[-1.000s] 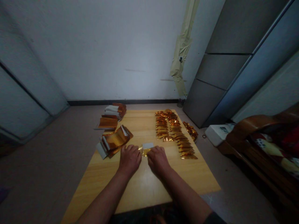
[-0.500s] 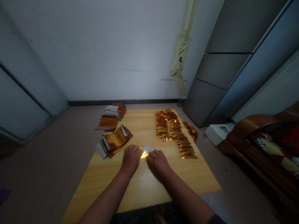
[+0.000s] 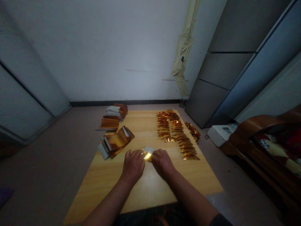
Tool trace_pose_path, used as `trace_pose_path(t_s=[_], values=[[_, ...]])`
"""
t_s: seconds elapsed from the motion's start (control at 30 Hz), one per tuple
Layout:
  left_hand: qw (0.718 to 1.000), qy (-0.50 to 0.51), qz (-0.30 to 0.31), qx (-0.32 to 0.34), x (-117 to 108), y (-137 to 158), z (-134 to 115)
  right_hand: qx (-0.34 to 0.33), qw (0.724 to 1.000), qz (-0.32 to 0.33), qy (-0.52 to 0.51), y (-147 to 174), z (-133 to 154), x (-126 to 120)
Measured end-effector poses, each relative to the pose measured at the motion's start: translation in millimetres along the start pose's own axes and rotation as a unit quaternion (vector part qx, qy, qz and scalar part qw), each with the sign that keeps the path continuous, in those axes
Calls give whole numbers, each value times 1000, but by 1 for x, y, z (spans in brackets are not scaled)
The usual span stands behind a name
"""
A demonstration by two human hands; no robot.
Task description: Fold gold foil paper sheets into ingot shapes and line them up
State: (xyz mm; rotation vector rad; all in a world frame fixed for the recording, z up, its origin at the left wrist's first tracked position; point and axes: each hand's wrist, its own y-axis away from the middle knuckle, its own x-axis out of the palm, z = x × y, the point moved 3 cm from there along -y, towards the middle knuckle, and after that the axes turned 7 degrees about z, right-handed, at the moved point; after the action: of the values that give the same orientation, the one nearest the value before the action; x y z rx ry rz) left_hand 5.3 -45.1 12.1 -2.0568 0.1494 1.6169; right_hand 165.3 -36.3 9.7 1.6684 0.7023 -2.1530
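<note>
Between my two hands is a sheet of shiny gold foil paper [image 3: 147, 156], with a pale grey part of it showing at its far side. My left hand [image 3: 133, 163] grips its left end, fingers bent over it. On the right end, the curled fingers of my right hand [image 3: 162, 161] are closed; the fingertips of both hands are partly hidden. Left of my hands lies a fanned stack of gold foil sheets [image 3: 117, 141] with grey backs. To the right, folded gold foil pieces [image 3: 187, 146] stand in overlapping rows.
The wooden table [image 3: 145, 188] holds everything near me. More foil sheets [image 3: 110, 123] lie at its far left edge. Beyond the right edge sits a heap of folded gold pieces [image 3: 192, 131]. A white box [image 3: 218, 135], a wooden seat [image 3: 249, 138] and a grey refrigerator [image 3: 211, 91] stand on the right.
My hands and the foil sheet between them have shifted slightly right in the picture. My left hand has turned a little, its back now flatter over the sheet's left end.
</note>
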Motion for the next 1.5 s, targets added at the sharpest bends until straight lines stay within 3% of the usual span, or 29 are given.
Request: trace_pose_path(t_s=[0.5, 0.7, 0.9, 1.2, 1.33, 1.5], values=[[1000, -11, -17, 1, 1, -2, 2, 27, 982, -68, -175, 0, -14, 3], [999, -17, -29, 7, 6, -1, 5, -8, 995, -42, -85, 3, -5, -4], [999, -30, -29, 15, 7, -1, 6, -13, 1000, -9, 1, -7, -3, 4], [999, -28, -12, 22, 5, 5, 4, -3, 998, -13, -61, -2, -18, 3], [999, -31, 28, 32, 0, 9, 1, 7, 993, -3, -119, -4, -21, 0], [997, -29, 72, 31, -8, 9, -1, 19, 993, 15, -112, -7, -18, -8]])
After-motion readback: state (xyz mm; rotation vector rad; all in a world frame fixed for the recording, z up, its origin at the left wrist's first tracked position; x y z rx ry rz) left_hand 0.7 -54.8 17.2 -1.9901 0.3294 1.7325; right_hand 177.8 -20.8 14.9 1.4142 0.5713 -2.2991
